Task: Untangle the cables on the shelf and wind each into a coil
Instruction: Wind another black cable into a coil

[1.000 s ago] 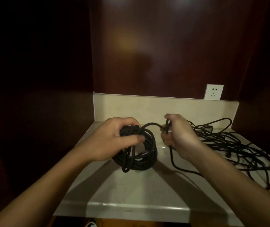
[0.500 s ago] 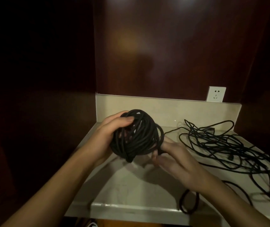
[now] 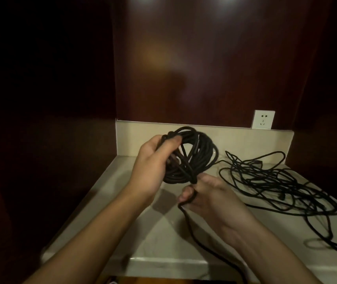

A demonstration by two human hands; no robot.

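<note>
A white plastic wall socket (image 3: pixel 324 119) sits at the back right, its lower edge meeting the top of a low cream stone upstand (image 3: pixel 235 138). Behind and to both sides stand glossy dark reddish-brown wooden panels (image 3: pixel 204 58), which carry blurred light reflections near the top.

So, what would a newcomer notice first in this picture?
First the black coil, held up at the centre by the left hand, while the right hand just below pinches its loose strand. Next, the tangle of black cable spread over the shelf on the right, below a white socket.
</note>
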